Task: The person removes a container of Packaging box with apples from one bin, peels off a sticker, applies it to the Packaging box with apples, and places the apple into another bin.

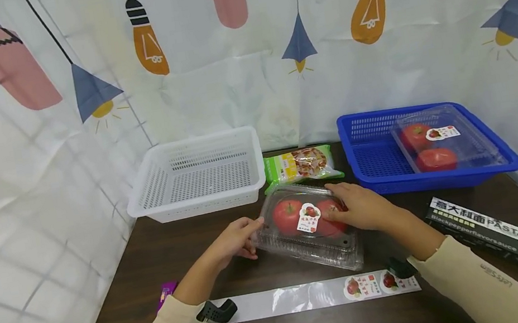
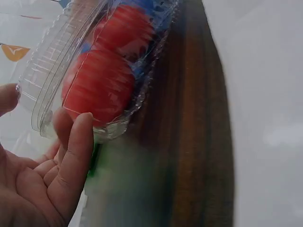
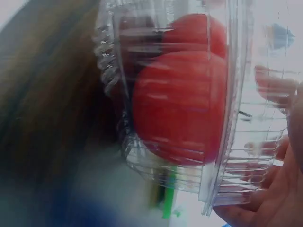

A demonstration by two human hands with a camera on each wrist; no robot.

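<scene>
A clear plastic clamshell box (image 1: pixel 311 255) with two red, tomato-like fruits (image 1: pixel 287 217) inside hangs over the middle of the table, tilted. On its lid sits a white label (image 1: pixel 308 218) with a red fruit picture. My left hand (image 1: pixel 236 241) pinches the box's left end, thumb on the lid side. At the other end my right hand (image 1: pixel 364 208) grips the box, its thumb on the lid near the label. Both wrist views show the fruits through the box's ribbed side. Below it lies a white backing strip (image 1: pixel 301 299) with two labels at its right end.
Behind stand a white basket (image 1: pixel 209 203) and a blue basket (image 1: pixel 357 154), the latter holding another labelled fruit box (image 1: pixel 469 142). Between them lies a green food packet (image 1: pixel 305 164). A black pasta box (image 1: pixel 510 240) lies at right, a purple wrapper (image 1: pixel 166 292) at left.
</scene>
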